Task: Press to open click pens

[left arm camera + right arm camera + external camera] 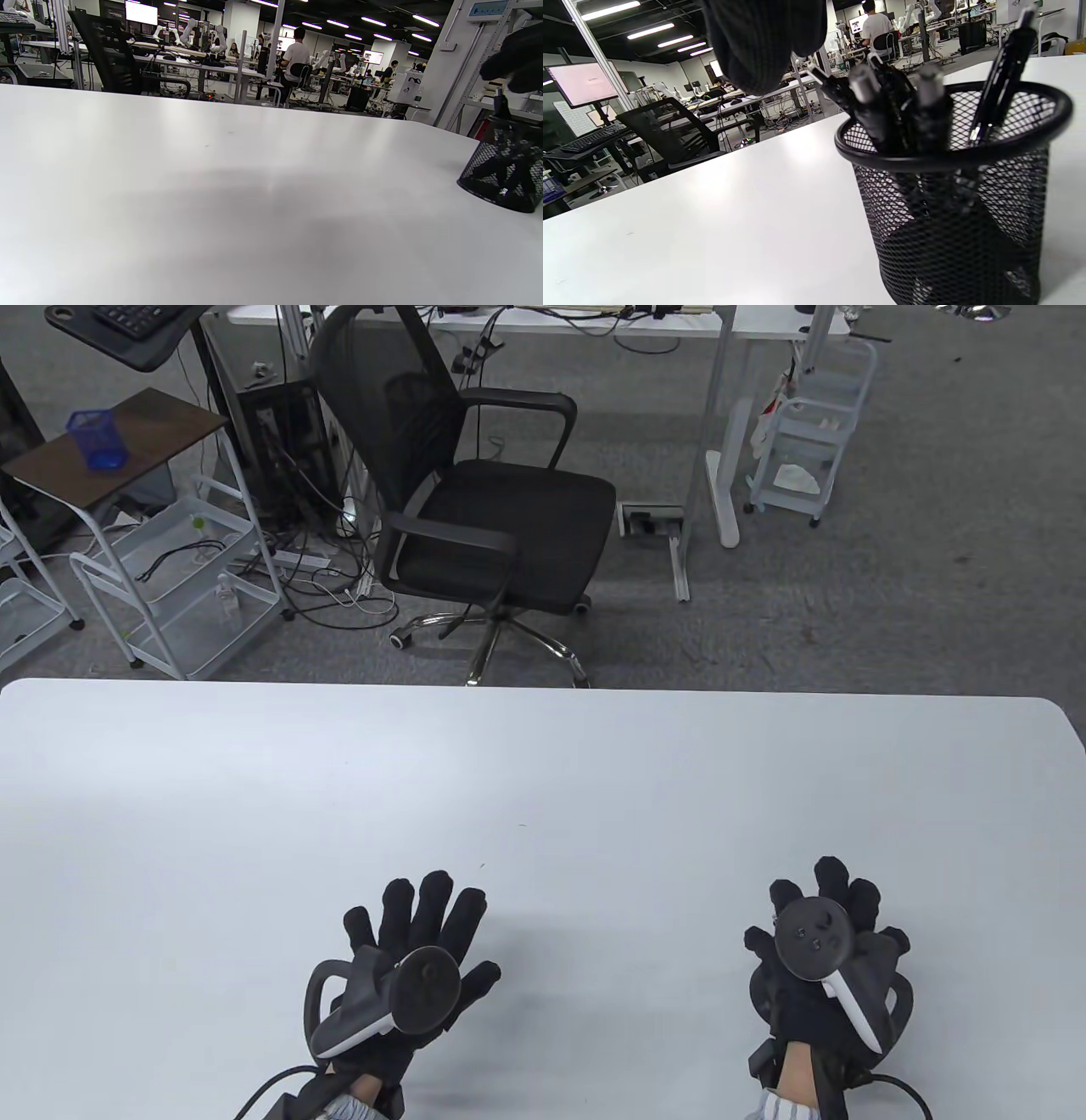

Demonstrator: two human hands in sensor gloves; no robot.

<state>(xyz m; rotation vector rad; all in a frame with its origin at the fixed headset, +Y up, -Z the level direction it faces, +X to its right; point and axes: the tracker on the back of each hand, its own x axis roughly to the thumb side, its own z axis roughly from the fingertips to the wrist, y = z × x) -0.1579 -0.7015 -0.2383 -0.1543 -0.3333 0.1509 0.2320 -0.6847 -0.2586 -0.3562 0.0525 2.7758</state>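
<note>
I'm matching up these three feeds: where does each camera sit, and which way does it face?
Table view: overhead, looking down at the white table; left hand and right hand show.
Left wrist view: low, facing across the table; no left hand; dark glove at right edge.
Right wrist view: low, facing the mesh pen cup of pens; fingers overhead.
Both wrist views share the cup.

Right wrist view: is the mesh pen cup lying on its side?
No. The mesh pen cup stands upright on the table, with several black pens sticking up out of its open top.
</note>
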